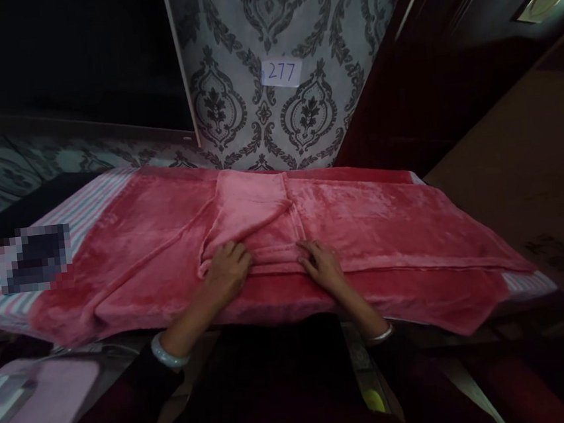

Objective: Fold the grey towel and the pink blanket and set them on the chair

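A plush pinkish-red blanket [387, 221] lies spread along a long table, its middle part folded over in layers. My left hand [230, 267] is closed with curled fingers on the near left corner of the folded part. My right hand [322, 265] pinches the near right edge of the same fold between thumb and fingers. Both fingertips are partly hidden by the cloth and the knuckles. A paler triangular flap [250, 194] lies on top of the fold, beyond my hands.
A striped cloth [105, 192] shows under the blanket at both ends. On its left part sits a pixelated dark item [37, 258]. Behind the table are a large dark screen [68, 66] and a wall label reading 277 [281, 72]. A cardboard box [530, 148] stands at right.
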Demonstrator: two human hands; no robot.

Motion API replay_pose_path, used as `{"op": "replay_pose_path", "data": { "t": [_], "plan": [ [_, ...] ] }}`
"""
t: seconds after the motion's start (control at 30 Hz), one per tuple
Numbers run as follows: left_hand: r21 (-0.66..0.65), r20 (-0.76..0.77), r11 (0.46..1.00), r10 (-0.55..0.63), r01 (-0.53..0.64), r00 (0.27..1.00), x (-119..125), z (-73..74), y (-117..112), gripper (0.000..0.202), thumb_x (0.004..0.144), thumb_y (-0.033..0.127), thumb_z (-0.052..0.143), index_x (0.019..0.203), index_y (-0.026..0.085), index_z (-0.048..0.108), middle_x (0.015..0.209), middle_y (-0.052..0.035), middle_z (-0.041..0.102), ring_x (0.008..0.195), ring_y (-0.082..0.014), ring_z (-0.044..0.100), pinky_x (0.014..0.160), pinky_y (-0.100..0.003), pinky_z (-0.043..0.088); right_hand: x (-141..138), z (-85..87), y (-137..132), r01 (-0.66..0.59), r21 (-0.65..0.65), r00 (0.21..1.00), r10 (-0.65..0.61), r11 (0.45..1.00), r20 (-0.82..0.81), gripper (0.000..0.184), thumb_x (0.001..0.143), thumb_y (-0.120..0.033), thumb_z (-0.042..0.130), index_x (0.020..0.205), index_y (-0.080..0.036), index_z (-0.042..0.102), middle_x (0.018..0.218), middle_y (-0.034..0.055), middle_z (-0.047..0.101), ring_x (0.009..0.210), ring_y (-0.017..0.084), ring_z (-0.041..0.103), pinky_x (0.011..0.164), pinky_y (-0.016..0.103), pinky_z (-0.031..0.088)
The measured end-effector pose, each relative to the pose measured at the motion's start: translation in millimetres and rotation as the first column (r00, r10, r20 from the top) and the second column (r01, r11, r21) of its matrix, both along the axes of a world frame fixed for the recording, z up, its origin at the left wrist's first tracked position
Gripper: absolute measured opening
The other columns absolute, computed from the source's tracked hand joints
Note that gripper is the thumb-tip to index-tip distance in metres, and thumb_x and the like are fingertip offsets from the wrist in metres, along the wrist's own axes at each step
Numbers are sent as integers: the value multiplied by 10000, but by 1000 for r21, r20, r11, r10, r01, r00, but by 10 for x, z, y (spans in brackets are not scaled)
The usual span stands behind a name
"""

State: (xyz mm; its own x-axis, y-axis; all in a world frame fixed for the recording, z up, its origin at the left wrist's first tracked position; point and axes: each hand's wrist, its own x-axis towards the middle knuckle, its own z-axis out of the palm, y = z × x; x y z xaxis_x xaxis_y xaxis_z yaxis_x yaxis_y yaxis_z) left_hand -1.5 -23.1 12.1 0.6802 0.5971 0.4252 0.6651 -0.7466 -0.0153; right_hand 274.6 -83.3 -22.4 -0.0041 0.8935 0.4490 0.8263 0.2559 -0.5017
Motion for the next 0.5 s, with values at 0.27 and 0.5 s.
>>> {"op": "replay_pose_path", "data": {
  "t": [0.27, 0.5],
  "plan": [
    [-98, -112, 995, -47, 36, 993, 298, -46, 67, 250, 974, 106, 436, 1027, 148, 677, 1040, -107, 672, 974, -266, 577, 863, -408, 453, -137, 176, 21, 162, -187, 941, -95, 969, 324, 441, 942, -113, 464, 1328, -212, 651, 1130, 126, 643, 952, 238, 632, 801, 324, 504],
    [-69, -56, 996, -52, 48, 997, 279, -34, 45, 245, 948, 75, 435, 1002, 151, 661, 1023, -115, 654, 974, -270, 568, 889, -422, 451, -28, 101, -27, 128, 24, 936, -128, 992, 328, 384, 965, -134, 437, 1223, -197, 714, 925, 96, 611, 837, 218, 586, 739, 308, 485]
  ]
}}
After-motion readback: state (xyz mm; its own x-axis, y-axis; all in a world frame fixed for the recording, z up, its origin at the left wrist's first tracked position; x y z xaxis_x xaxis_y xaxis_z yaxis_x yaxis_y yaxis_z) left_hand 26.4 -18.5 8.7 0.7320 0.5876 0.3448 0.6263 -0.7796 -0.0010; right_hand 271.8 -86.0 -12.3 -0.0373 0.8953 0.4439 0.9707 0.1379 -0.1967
